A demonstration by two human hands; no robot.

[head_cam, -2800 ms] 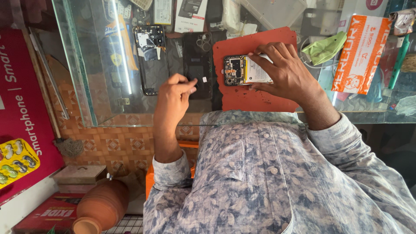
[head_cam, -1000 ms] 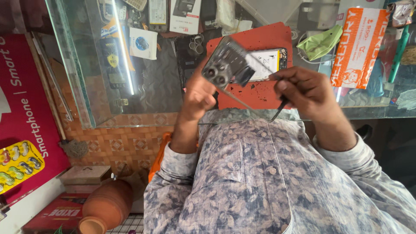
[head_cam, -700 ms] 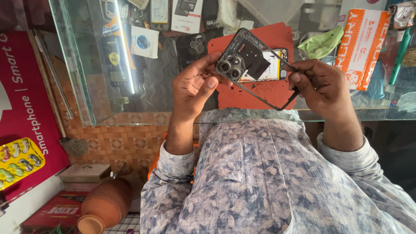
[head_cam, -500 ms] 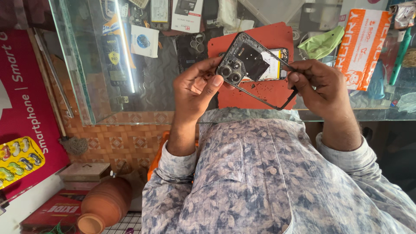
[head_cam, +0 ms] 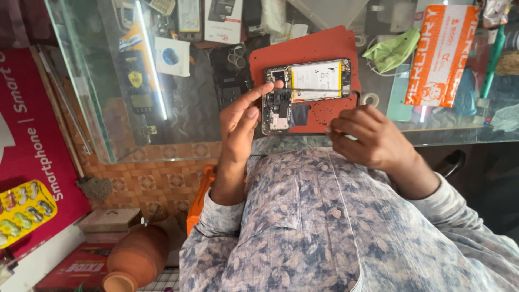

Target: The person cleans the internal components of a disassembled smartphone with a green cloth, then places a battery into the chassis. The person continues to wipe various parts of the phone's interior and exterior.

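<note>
An opened phone (head_cam: 319,78) with a white and yellow battery lies on a red mat (head_cam: 313,43) on the glass counter. Over it sits a dark phone frame (head_cam: 278,116) with a circuit section at its left end and a thin black rim running to the right. My left hand (head_cam: 240,121) grips the frame's left end, index fingertip on its top corner. My right hand (head_cam: 373,140) is curled at the lower right, fingertips pinching the thin rim. Its fingers hide whether it also holds a tool.
The glass counter (head_cam: 178,146) shows boxes and phone parts beneath. An orange packet (head_cam: 440,54) and a green cloth (head_cam: 392,48) lie right of the mat. A small tape ring (head_cam: 370,99) lies by the mat. A clay pot (head_cam: 135,259) stands on the floor, lower left.
The frame, earlier held up with its camera lenses facing me, has come down over the opened phone, inner side showing. Both hands moved down with it to the mat.
</note>
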